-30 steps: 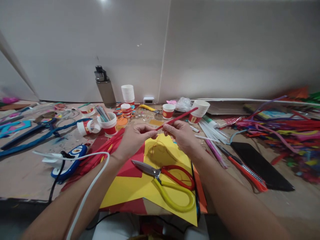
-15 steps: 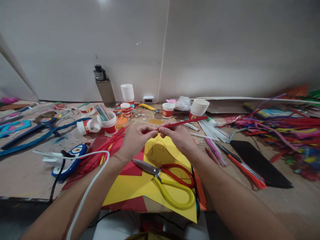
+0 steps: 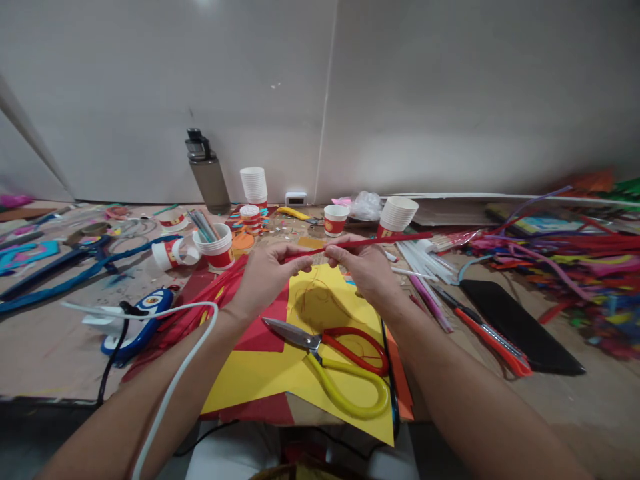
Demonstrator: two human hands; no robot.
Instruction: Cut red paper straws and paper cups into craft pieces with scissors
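Observation:
Both my hands meet above the middle of the table and pinch a thin red stick [image 3: 380,241] that runs out to the right, nearly level. My left hand [image 3: 267,273] grips its left end with closed fingers. My right hand [image 3: 363,267] pinches it just to the right, fingers closed too. A thin reddish thread [image 3: 320,300] dangles below the hands over a sheet of yellow paper [image 3: 280,373]. Scissors [image 3: 335,360] with red and yellow handles lie on that paper, close to my wrists.
Paper cups [image 3: 216,248], a cup stack [image 3: 399,215], a grey bottle [image 3: 206,173] and white straws [image 3: 420,260] stand behind the hands. A red utility knife [image 3: 493,340] and a black flat object [image 3: 520,327] lie at right beside coloured pipe cleaners [image 3: 565,260]. A white cable [image 3: 175,387] crosses my left arm.
The stick's far end has swung down from a steep tilt to nearly level and now reaches further right. My left fingers have slid onto its left end.

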